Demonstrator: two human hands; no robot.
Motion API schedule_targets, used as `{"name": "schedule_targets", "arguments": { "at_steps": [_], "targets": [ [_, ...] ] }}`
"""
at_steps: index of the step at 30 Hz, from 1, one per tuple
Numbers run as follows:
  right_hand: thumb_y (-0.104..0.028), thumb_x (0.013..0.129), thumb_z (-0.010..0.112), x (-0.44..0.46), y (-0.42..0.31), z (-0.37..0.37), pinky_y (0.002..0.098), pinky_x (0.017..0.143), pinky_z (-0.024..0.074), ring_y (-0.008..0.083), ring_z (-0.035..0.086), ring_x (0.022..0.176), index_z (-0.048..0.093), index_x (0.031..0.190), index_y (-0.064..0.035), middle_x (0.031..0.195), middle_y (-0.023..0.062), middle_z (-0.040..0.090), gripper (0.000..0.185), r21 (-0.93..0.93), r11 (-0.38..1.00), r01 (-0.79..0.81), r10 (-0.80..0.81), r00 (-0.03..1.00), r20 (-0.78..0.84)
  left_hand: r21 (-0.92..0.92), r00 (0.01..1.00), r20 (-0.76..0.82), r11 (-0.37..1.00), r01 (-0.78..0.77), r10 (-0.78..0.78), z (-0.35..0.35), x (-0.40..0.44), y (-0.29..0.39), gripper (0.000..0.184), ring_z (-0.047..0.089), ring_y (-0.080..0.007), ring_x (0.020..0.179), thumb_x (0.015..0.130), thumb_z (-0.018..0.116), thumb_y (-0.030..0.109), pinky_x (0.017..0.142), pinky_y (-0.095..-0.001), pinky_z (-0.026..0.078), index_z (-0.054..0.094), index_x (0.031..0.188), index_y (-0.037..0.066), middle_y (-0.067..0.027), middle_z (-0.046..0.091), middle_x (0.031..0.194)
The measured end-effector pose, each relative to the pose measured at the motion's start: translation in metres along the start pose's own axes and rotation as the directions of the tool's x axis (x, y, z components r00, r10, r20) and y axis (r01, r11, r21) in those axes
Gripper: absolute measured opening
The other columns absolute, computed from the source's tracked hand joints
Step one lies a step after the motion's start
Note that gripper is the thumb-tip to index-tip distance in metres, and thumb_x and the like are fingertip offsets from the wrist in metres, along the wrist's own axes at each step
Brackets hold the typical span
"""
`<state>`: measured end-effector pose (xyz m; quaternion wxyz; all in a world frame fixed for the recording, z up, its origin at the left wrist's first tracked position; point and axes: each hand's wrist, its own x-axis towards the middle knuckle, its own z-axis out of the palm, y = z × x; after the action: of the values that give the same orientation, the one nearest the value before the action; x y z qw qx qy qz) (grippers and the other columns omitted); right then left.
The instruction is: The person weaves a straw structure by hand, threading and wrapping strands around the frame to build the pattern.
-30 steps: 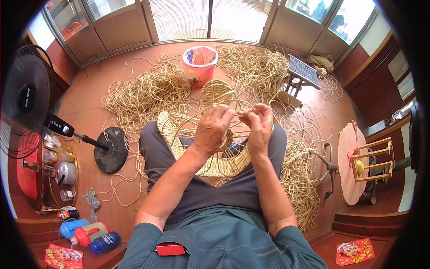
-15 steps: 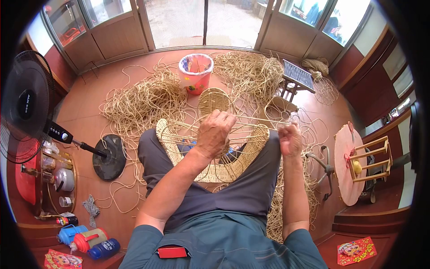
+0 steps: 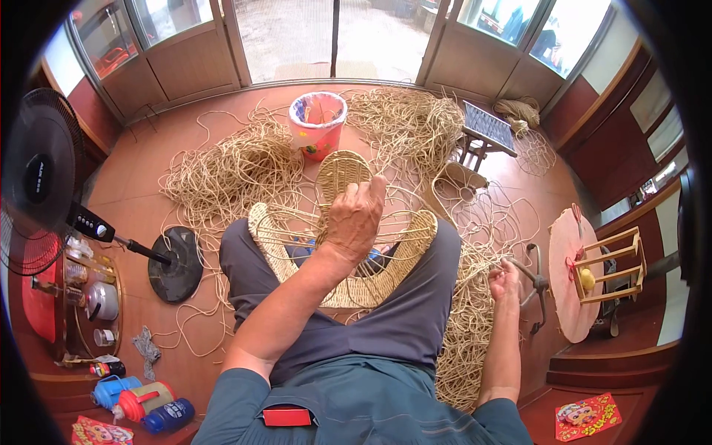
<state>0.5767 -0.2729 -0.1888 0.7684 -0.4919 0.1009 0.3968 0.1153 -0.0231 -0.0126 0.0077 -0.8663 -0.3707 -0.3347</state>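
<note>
Head view: 1 camera, aimed forward and down; 2 bare hands visible.
Right hand [image 3: 504, 280], change: shifted outward in 1 second, from beside the left hand [image 3: 354, 219] to a place past the right knee.
Left hand, change: slight; it remains above the same piece.
Cord, change: 0.5 seconds ago, 1 strand ran straight between the 2 hands; a straight run can no longer be traced.
Meaning for the work: judged a pull of 1 strand outward, with the left hand as anchor; whether the pull is complete cannot be told.
Left hand, state: fingers curled tightly into a fist, back of the hand upward; it grips thin straw-coloured cord strands [image 3: 400, 233] at the middle of the piece. The exact number gripped is hidden.
Right hand, state: fingers loosely bent, palm partly turned up; whether a strand is pinched cannot be told. It is just beside a grey tubular metal leg [image 3: 539, 282], above a tangled straw-coloured cord heap [image 3: 467, 348].
Woven piece, location: the U-shaped pale straw band [image 3: 356, 298] lies across both thighs, curve toward the body, strands spanning its opening.
Panel, location: the oval tan woven panel [image 3: 343, 169] stands tilted behind the left hand, partly covered by it.
</note>
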Motion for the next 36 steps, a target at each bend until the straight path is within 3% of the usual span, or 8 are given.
{"name": "schedule_targets", "arguments": {
  "at_steps": [7, 10, 13, 14, 16, 21, 30, 36],
  "targets": [
    [-0.017, 0.104, 0.079, -0.072, 0.033, 0.098, 0.0324, 0.075, 0.0583, 0.0143, 0.061, 0.089, 0.062, 0.147, -0.0041, 0.109, 0.0047, 0.064, 0.049, -0.519, 0.846, 0.123, -0.05, 0.987, 0.152, -0.171, 0.994, -0.037, 0.98, 0.099, -0.106, -0.003, 0.006, 0.005, 0.049, 0.074, -0.0402, 0.096, 0.092, 0.077, 0.002, 0.079, -0.0505, 0.06, 0.055, 0.136, 0.008, -0.0158, 0.067, 0.108],
    [-0.022, 0.104, 0.077, -0.067, 0.041, 0.127, 0.0439, 0.088, 0.0605, 0.0236, 0.068, 0.103, 0.057, 0.157, -0.0022, 0.12, 0.0121, 0.068, 0.059, -0.785, 0.471, 0.402, -0.202, 0.916, 0.348, -0.31, 0.986, -0.099, 0.945, 0.1, -0.137, -0.006, 0.005, 0.005, 0.044, 0.074, -0.0371, 0.09, 0.097, 0.076, 0.002, 0.079, -0.0475, 0.061, 0.057, 0.136, 0.008, -0.0149, 0.07, 0.109],
    [-0.023, 0.103, 0.078, -0.117, 0.044, 0.178, 0.0482, 0.097, 0.0599, 0.0321, 0.072, 0.109, 0.055, 0.161, -0.0044, 0.131, 0.0185, 0.07, 0.065, -0.783, -0.105, 0.613, -0.345, 0.716, 0.607, -0.559, 0.961, -0.015, 0.799, 0.222, -0.278, -0.015, -0.002, 0.005, 0.033, 0.072, -0.026, 0.084, 0.105, 0.075, 0.006, 0.076, -0.0402, 0.059, 0.06, 0.135, 0.007, -0.0099, 0.071, 0.104],
    [-0.023, 0.103, 0.078, -0.125, 0.052, 0.189, 0.0463, 0.095, 0.061, 0.0307, 0.074, 0.104, 0.058, 0.159, -0.0067, 0.131, 0.0174, 0.072, 0.062, -0.679, -0.165, 0.715, -0.426, 0.569, 0.703, -0.638, 0.941, 0.048, 0.715, 0.287, -0.335, -0.018, -0.004, 0.002, 0.03, 0.071, -0.0215, 0.083, 0.108, 0.074, 0.008, 0.075, -0.0374, 0.059, 0.06, 0.134, 0.006, -0.0079, 0.071, 0.101],
    [-0.013, 0.103, 0.078, -0.178, 0.066, 0.235, 0.043, 0.096, 0.0617, 0.03, 0.076, 0.105, 0.07, 0.145, -0.0056, 0.125, 0.0144, 0.076, 0.044, -0.593, -0.072, 0.802, -0.484, 0.492, 0.724, -0.873, 0.884, 0.263, 0.295, 0.389, -0.387, -0.026, -0.011, -0.008, 0.024, 0.055, -0.0039, 0.072, 0.118, 0.067, 0.019, 0.062, -0.0217, 0.046, 0.062, 0.137, 0.006, 0.0014, 0.067, 0.092],
    [-0.002, 0.101, 0.077, -0.232, 0.122, 0.282, 0.0425, 0.097, 0.0616, 0.0332, 0.078, 0.112, 0.08, 0.129, -0.0061, 0.119, 0.0144, 0.079, 0.028, -0.286, 0.008, 0.958, -0.496, 0.252, 0.831, -0.91, 0.822, 0.362, 0.026, 0.414, -0.441, -0.049, -0.033, -0.038, 0.03, 0.049, -0.0016, 0.065, 0.119, 0.061, 0.016, 0.054, -0.0185, 0.04, 0.057, 0.145, 0.002, 0.0006, 0.065, 0.091],
    [-0.004, 0.098, 0.075, -0.243, 0.184, 0.313, 0.0473, 0.104, 0.0572, 0.0357, 0.073, 0.119, 0.075, 0.138, -0.0071, 0.132, 0.0142, 0.075, 0.041, -0.088, -0.24, 0.967, -0.36, -0.005, 0.933, -0.917, 0.819, 0.31, 0.073, 0.391, -0.483, -0.061, -0.036, -0.08, 0.03, 0.056, -0.0042, 0.073, 0.12, 0.062, 0.018, 0.064, -0.0203, 0.048, 0.061, 0.144, 0.001, -0.0003, 0.068, 0.093],
    [-0.022, 0.099, 0.077, -0.247, 0.193, 0.306, 0.0485, 0.108, 0.0525, 0.0348, 0.067, 0.126, 0.061, 0.159, -0.0038, 0.149, 0.0169, 0.064, 0.065, -0.12, -0.394, 0.911, -0.231, 0.028, 0.973, -0.925, 0.84, 0.242, 0.145, 0.35, -0.485, -0.066, 0.004, -0.082, 0.023, 0.072, -0.0118, 0.09, 0.121, 0.06, 0.019, 0.084, -0.029, 0.064, 0.065, 0.136, 0.002, -0.0055, 0.077, 0.105]
  ]
}}
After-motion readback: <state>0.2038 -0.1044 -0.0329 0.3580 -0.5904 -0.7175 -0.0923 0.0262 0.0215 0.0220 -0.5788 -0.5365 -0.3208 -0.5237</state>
